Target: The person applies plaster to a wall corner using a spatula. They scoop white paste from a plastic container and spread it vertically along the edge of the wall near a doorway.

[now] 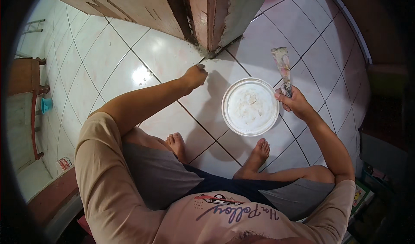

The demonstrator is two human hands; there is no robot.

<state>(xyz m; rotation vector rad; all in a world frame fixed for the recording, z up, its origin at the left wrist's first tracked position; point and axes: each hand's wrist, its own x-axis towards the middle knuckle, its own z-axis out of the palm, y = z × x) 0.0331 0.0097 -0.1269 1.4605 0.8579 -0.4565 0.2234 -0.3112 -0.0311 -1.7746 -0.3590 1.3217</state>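
Observation:
In my right hand (295, 103) is a putty knife (283, 69), its wide blade pointing away from me and smeared with dried filler. The thumb of that hand meets the rim of a round white lid (237, 118), which seems raised, with a shadow on the floor beside it. Lumps of pale putty (252, 103) lie in the middle of the lid. My left hand (195, 76) is closed, close to the foot of the wall corner (209, 49). A greyish spot shows at its fingertips; what they hold, if anything, is too small to make out.
The worn wall corner with chipped edges juts in from the far side. White floor tiles (168, 56) surround it. My bare feet (259, 153) rest on both sides below the lid. Wooden furniture (26, 77) and a turquoise cup (46, 105) are at the left.

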